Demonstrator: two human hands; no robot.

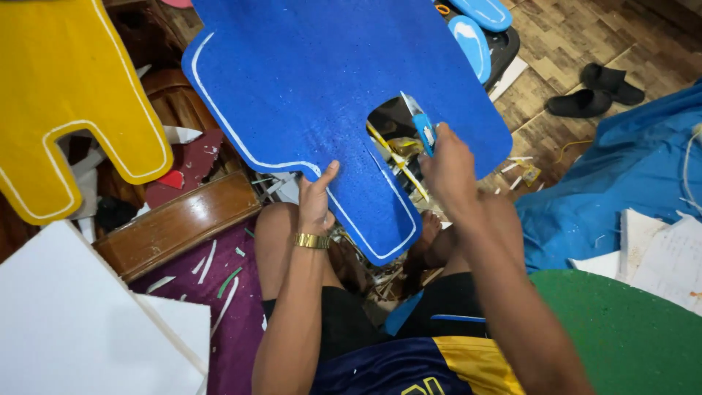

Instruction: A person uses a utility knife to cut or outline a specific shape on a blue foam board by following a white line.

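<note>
My left hand (316, 201) pinches the blue foam cutout's (314, 80) lower edge; my right hand (447, 170) grips a blue utility knife (421, 123), blade inside the cutout's notch

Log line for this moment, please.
left hand grips blue foam sheet | right hand holds utility knife at cutout edge

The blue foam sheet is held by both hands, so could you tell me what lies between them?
In the head view, only a strip of the blue foam sheet spans between the left hand and right hand.
</note>
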